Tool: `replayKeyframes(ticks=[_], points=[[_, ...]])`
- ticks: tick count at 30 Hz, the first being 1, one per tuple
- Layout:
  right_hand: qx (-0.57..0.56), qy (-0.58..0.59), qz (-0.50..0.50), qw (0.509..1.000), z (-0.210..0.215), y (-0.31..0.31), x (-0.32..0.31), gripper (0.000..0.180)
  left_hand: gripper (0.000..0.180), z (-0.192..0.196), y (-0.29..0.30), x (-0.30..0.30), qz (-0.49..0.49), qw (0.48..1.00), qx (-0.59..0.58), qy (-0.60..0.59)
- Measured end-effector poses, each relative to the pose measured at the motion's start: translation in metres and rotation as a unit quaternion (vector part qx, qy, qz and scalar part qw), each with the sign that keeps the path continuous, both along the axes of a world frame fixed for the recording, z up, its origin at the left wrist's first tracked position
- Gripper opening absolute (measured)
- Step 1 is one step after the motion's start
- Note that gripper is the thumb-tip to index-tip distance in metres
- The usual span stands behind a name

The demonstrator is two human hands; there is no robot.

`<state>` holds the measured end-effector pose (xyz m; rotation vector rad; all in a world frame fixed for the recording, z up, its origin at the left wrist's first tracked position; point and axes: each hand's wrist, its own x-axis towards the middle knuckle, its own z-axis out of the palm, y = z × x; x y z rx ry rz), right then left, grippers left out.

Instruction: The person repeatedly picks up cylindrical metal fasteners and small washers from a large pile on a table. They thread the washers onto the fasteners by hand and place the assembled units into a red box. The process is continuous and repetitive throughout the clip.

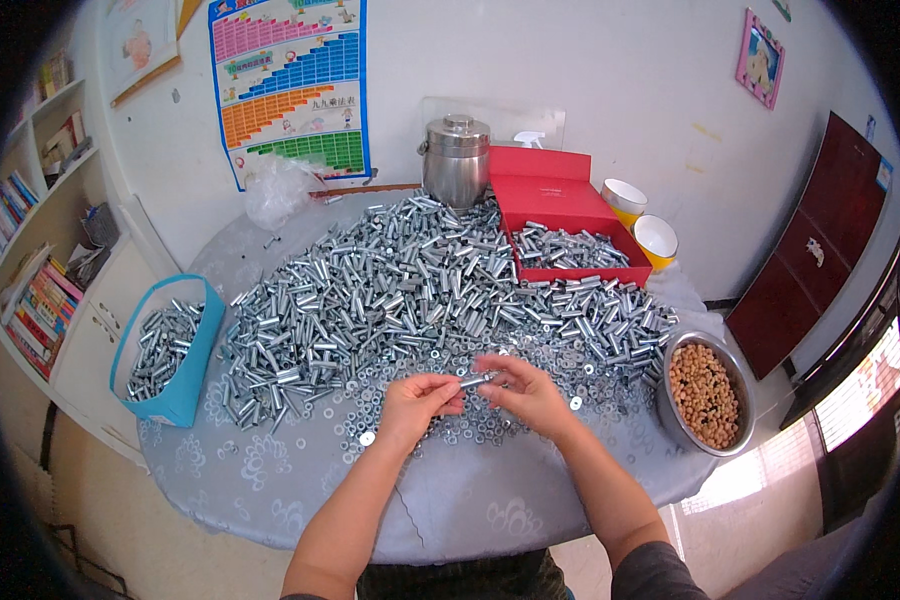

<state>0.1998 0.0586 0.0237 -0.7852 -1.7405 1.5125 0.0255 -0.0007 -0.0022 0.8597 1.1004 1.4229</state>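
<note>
Over the near edge of a heap of metal parts, my left hand [417, 408] pinches one end of a silvery sleeve anchor bolt [475, 380] between thumb and fingers. At the bolt's other end, my right hand [532, 398] has its thumb and fingers closed around the tip. Any small part under those right fingertips is too hidden to make out. Beneath and around both hands lie loose washers and nuts [480, 428]. Just beyond them rises the broad pile of similar metal sleeve anchors [390, 270].
A blue fabric bin [185, 380] of anchors stands at the left. Behind the pile are a steel canister [457, 165], an open red box [540, 190] with more anchors, and yellow bowls [656, 238]. To the right sits a metal bowl [715, 440] of small tan pieces. A grey patterned cloth [260, 490] covers the table.
</note>
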Motion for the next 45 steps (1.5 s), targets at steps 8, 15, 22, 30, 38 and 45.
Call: replayKeyframes(ticks=[8,15,22,30,38,45], points=[[-0.045,-0.027,-0.091,0.995,0.008,0.061,0.002,0.02,0.028,0.014,-0.001,-0.007,0.032,0.998,0.003,-0.055],[0.003,0.156,-0.306,0.939,0.019,0.183,0.017,0.03,0.024,0.006,0.003,-0.024,0.104,0.994,-0.019,-0.038],[0.238,-0.185,-0.174,0.938,0.016,0.166,0.022,0.044,0.025,0.006,0.003,-0.028,0.11,0.993,-0.028,-0.041],[0.529,-0.319,-0.117,0.777,-0.011,0.133,-0.01,0.029,0.023,0.008,0.002,-0.025,0.107,0.994,-0.032,-0.023],[0.553,-0.392,-0.115,0.727,-0.025,0.132,-0.014,0.013,0.022,0.009,0.001,-0.023,0.1,0.994,-0.036,-0.018],[0.355,-0.241,-0.129,0.894,0.007,0.084,-0.011,0.018,0.021,0.002,0.003,-0.02,0.063,0.998,-0.009,0.024]])
